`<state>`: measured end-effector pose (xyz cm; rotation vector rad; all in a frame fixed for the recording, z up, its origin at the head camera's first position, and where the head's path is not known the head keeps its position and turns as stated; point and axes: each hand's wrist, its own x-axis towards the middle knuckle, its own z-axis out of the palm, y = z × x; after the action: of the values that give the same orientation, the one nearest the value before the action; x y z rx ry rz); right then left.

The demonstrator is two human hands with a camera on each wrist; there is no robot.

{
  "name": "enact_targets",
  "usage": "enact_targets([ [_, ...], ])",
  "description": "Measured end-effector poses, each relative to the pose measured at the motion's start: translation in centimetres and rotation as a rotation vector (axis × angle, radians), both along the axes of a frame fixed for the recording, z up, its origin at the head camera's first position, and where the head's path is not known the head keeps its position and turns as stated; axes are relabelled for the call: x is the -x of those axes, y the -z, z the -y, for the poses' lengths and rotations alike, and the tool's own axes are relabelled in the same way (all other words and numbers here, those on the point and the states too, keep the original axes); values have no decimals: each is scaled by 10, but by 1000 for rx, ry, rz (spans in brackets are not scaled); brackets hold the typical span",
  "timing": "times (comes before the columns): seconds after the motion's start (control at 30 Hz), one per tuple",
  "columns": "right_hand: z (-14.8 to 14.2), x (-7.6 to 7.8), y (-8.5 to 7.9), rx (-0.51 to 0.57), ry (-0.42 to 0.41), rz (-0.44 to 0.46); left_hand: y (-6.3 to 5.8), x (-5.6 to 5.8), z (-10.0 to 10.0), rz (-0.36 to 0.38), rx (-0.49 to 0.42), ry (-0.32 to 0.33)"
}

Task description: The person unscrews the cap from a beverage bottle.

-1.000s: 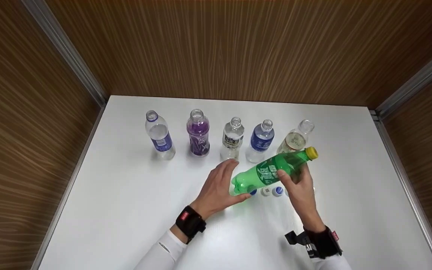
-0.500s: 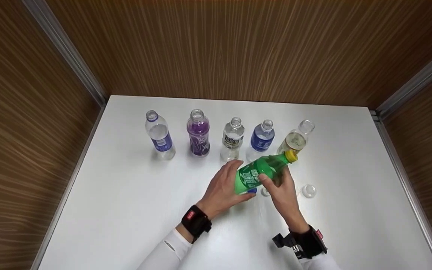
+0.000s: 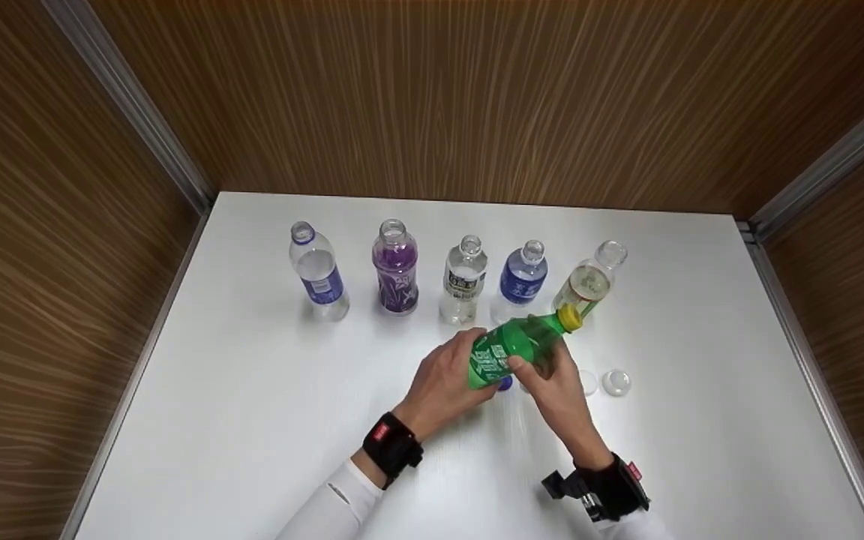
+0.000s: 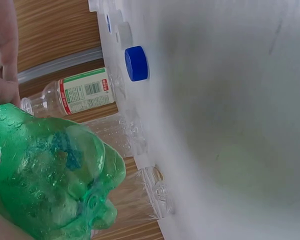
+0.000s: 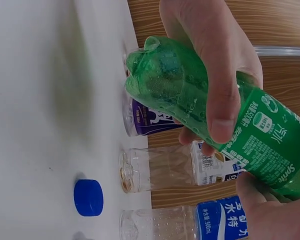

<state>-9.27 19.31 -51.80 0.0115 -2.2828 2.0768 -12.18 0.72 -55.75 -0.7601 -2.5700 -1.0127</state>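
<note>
A green Sprite bottle (image 3: 493, 357) with a yellow cap (image 3: 570, 318) is tilted above the table, its neck pointing up and to the right. My left hand (image 3: 441, 382) grips the lower body, with the thumb lying across the green plastic in the right wrist view. My right hand (image 3: 558, 394) holds the upper part below the neck, thumb on the near side. The ridged bottle base (image 4: 92, 200) shows clear of the table in the left wrist view. A blue cap (image 5: 88, 198) lies on the table below the bottle.
Several uncapped bottles stand in a row behind: a clear one (image 3: 319, 270), a purple one (image 3: 397, 270), a black-labelled one (image 3: 464, 281), a blue-labelled one (image 3: 522, 277) and one with a pale label (image 3: 589, 281). A clear cap (image 3: 616, 382) lies at right. Wood-grain panels (image 3: 432, 97) enclose the table.
The green bottle and my right hand have moved left and slightly down. My left hand, earlier spread beside the base, now grips the lower body. Caps at right have come into view.
</note>
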Motion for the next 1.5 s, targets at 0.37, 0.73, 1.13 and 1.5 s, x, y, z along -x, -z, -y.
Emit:
enact_targets([
  [0.37,-39,7,-17,14,6,-202,11,0,13,-41,10,-12],
  [0.73,-45,23,-28,-598,149,-476,16,-2,18,-25,63,7],
  [1.13,-33,24,-33,-625,140,-468,14,-4,20,95,52,28],
  [1.5,-27,20,-40,-575,86,-509,12,-5,21,139,-2,40],
])
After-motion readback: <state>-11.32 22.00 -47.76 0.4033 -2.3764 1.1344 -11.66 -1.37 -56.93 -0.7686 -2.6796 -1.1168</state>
